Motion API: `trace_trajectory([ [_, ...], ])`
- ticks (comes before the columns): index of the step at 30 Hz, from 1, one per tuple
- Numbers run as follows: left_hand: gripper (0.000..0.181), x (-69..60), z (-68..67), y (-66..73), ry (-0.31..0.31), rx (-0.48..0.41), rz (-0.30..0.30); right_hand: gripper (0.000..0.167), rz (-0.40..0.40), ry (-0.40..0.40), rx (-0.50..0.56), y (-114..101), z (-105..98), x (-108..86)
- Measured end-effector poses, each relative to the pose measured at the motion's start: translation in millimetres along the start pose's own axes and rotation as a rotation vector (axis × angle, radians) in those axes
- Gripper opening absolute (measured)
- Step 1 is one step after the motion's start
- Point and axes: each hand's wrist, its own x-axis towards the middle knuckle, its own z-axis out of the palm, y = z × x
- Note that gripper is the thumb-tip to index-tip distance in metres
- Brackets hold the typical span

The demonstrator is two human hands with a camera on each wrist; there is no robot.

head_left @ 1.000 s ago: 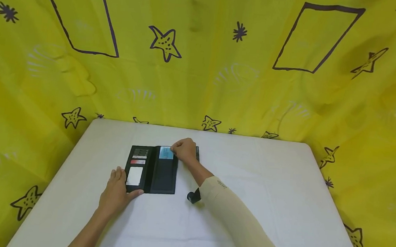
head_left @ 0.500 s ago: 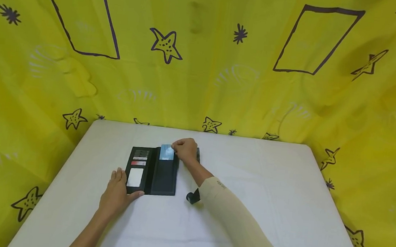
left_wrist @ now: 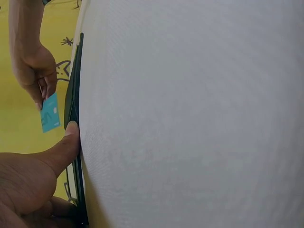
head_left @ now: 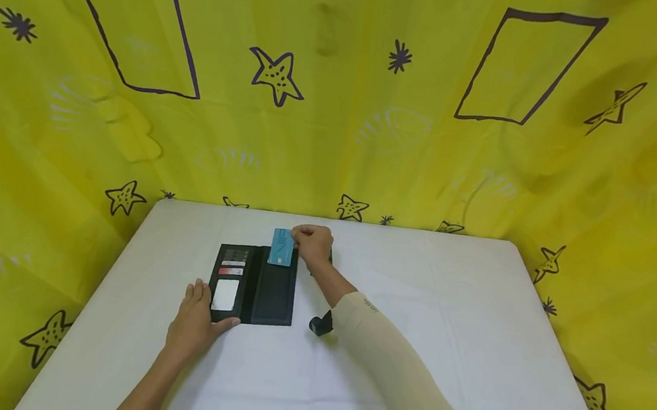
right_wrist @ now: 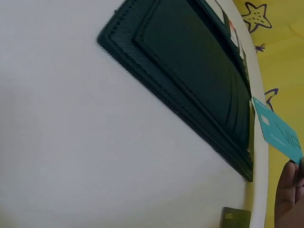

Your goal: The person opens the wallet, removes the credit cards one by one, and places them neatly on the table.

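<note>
A dark bifold wallet [head_left: 275, 295] lies open on the table. Its left half has card slots and a white card [head_left: 225, 295] showing in a window. My right hand [head_left: 314, 246] pinches a blue card [head_left: 281, 248] by its upper right corner at the wallet's far edge. In the right wrist view, this card [right_wrist: 278, 129] bears "VIP" lettering and a chip, and appears out of the slots. At the wallet's left side rests my left hand [head_left: 192, 322], fingers extended along the edge and thumb touching the near edge. The left wrist view shows that thumb [left_wrist: 66, 147] against the wallet [left_wrist: 76, 99].
Another dark card [right_wrist: 236, 217] lies on the white table [head_left: 443, 308] right of the wallet, mostly hidden behind my right hand in the head view. A yellow patterned cloth [head_left: 333, 153] hangs behind the table's far edge.
My right hand has drawn the blue card away from the wallet's right half, upward and slightly right in the head view; more of the card shows. My left hand stays in place.
</note>
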Motion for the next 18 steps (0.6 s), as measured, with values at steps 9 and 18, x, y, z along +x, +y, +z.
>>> trace_trajectory([
  [9, 0.107, -2.1, -1.4, 0.2, 0.005, 0.0, 0.003, 0.013, 0.023, -0.012, 0.024, -5.9, -16.7, 9.4],
  [18, 0.106, -2.7, -3.1, 0.5, 0.017, -0.005, 0.018, 0.014, 0.085, -0.021, -0.05, -5.4, -52.5, 16.3],
])
